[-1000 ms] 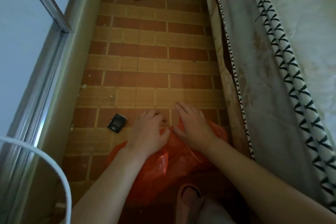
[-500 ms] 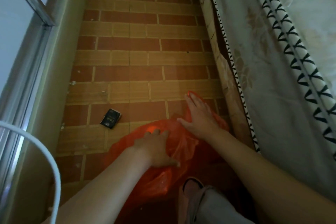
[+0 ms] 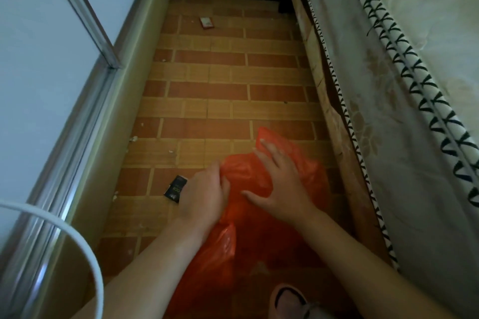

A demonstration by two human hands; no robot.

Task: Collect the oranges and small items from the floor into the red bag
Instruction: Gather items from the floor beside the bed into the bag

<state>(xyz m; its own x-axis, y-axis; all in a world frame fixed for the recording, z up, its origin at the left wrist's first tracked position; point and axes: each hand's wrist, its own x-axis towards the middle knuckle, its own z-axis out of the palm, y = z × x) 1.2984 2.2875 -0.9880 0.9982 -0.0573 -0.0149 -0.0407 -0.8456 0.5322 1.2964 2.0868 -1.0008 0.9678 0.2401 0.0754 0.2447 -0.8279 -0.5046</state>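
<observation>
The red bag [image 3: 246,171] lies crumpled on the brick-patterned floor in front of me. My left hand [image 3: 204,197] pinches the bag's left edge with curled fingers. My right hand [image 3: 280,184] rests flat on top of the bag, fingers spread. A small black packet [image 3: 175,188] lies on the floor just left of my left hand. Far up the floor sits a small red and white packet [image 3: 206,23]. No oranges are visible.
The floor strip runs between a low wall with a metal window frame [image 3: 103,41] on the left and a draped bed cover [image 3: 388,111] on the right. A white curved tube [image 3: 85,254] crosses the lower left. My slippered foot [image 3: 287,300] shows at the bottom.
My left hand moved forward from the bag's near part to its left edge and closed on it. My right hand stayed flat on the bag. The view tilted up, showing the far wall.
</observation>
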